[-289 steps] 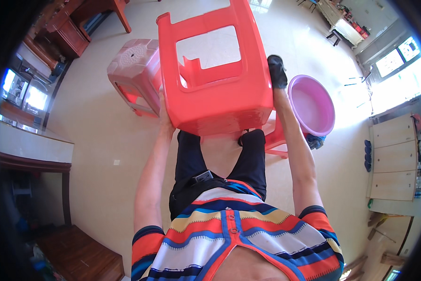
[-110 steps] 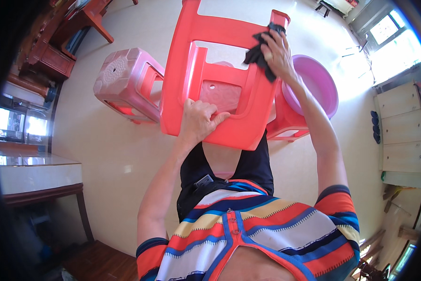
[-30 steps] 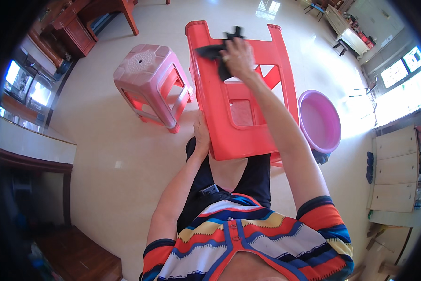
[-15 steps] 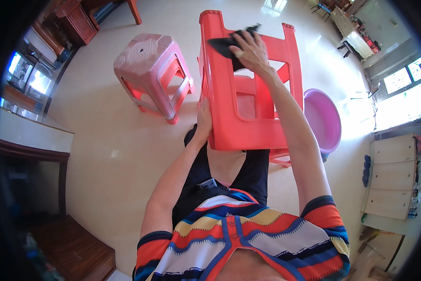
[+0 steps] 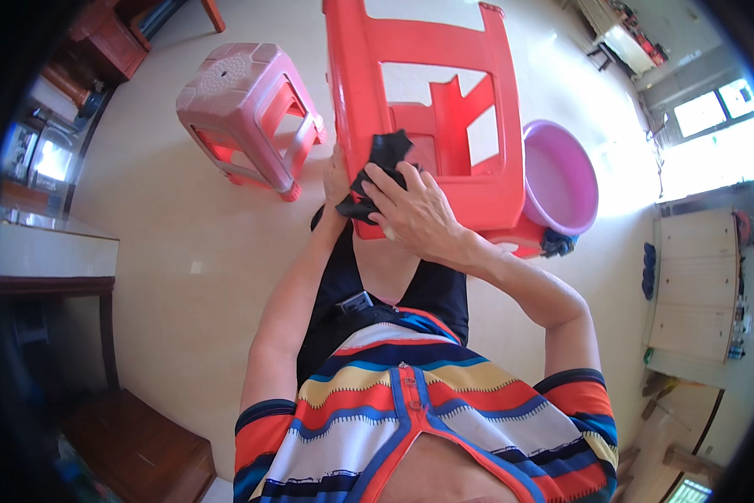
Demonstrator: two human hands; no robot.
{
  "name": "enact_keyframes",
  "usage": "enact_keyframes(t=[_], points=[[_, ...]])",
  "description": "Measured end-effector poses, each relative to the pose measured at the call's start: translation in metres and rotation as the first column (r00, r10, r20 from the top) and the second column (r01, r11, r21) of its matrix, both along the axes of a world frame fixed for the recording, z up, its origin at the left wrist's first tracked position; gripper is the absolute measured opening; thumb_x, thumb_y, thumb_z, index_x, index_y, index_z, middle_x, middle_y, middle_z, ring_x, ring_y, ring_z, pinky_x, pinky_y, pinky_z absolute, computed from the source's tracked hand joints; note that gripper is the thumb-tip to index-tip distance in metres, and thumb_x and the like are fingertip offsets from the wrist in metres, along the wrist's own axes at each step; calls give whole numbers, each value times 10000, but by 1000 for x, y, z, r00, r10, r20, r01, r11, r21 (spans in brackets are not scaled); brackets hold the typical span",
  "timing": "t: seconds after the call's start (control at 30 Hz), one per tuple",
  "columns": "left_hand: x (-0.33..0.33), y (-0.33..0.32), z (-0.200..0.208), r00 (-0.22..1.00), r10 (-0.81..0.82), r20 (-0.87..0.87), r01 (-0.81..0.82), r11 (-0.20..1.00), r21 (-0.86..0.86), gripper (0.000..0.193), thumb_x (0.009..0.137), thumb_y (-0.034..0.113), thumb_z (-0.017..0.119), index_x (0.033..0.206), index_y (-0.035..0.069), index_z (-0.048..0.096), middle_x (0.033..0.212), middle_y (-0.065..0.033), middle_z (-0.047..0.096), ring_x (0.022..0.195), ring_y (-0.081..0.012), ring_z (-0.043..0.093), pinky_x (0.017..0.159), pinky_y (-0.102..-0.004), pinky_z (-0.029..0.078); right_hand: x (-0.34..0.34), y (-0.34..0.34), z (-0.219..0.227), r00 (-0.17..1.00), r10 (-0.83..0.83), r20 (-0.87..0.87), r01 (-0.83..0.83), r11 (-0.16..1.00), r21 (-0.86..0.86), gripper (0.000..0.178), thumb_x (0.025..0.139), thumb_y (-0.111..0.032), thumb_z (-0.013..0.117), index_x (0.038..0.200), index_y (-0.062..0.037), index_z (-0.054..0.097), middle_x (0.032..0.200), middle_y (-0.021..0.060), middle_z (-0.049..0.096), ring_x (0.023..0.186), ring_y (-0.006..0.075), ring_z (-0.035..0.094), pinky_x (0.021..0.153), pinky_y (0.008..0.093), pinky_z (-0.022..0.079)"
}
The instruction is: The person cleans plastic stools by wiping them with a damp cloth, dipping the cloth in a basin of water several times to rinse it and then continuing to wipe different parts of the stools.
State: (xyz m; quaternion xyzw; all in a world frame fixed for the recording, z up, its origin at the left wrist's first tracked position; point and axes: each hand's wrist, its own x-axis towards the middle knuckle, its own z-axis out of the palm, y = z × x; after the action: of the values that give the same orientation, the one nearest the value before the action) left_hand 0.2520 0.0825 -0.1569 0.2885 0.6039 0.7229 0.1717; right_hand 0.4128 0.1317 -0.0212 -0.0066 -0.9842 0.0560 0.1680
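A red plastic stool [image 5: 477,201] is tipped on its side in front of me, its legs pointing away. My left hand [image 5: 336,180] grips its left edge, the fingers partly hidden by the stool. Near that same corner, my right hand [image 5: 419,214] presses a crumpled black cloth [image 5: 388,151] against the red plastic. The fingers lie bent over the cloth, and part of it sticks out beyond them.
A faded pink stool [image 5: 230,80] stands upright on the tiled floor to the left. At the right, a purple basin [image 5: 561,172] sits beside the red stool, with a dark cloth [image 5: 559,243] at its near side. A pale cabinet [image 5: 695,285] is farther right.
My right hand has brought the black cloth from the far end of the red stool down to its near left corner. My left hand keeps its hold on the left edge.
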Motion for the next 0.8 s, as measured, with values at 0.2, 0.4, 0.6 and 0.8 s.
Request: enact_keyframes(t=[0.2,0.4,0.6,0.8], points=[[2,-3,18,973,123,196,-97,986,-139,580,987,411,276,1058,-80,576,946,-177,642,839,-247,607,784,-332,456,73,39,-11,949,-305,-77,308,951,36,414,744,-152,654,1142,-60,589,1308,37,451,1032,308,445,849,418,411],[7,1,19,985,96,140,-75,986,-152,556,989,402,283,1086,-69,563,966,-159,633,848,-216,600,781,-316,454,115,92,-32,853,-494,-171,510,857,69,409,786,-148,615,1187,-85,566,1345,81,420,1178,334,394,923,460,359],[12,-6,32,960,81,270,-74,997,-36,552,988,416,294,1091,-50,571,957,-134,633,849,-179,601,759,-298,462,69,14,-27,967,-232,-108,224,971,-83,482,725,-164,674,1176,-40,559,1331,90,429,1226,343,370,969,470,347],[-12,-15,6,962,93,257,-69,992,-102,552,990,414,283,1096,-48,566,991,-128,627,876,-174,597,767,-299,464,47,-4,-20,981,-133,-139,119,988,-101,484,705,-188,689,1154,-54,568,1322,81,430,1224,328,375,979,455,355]])
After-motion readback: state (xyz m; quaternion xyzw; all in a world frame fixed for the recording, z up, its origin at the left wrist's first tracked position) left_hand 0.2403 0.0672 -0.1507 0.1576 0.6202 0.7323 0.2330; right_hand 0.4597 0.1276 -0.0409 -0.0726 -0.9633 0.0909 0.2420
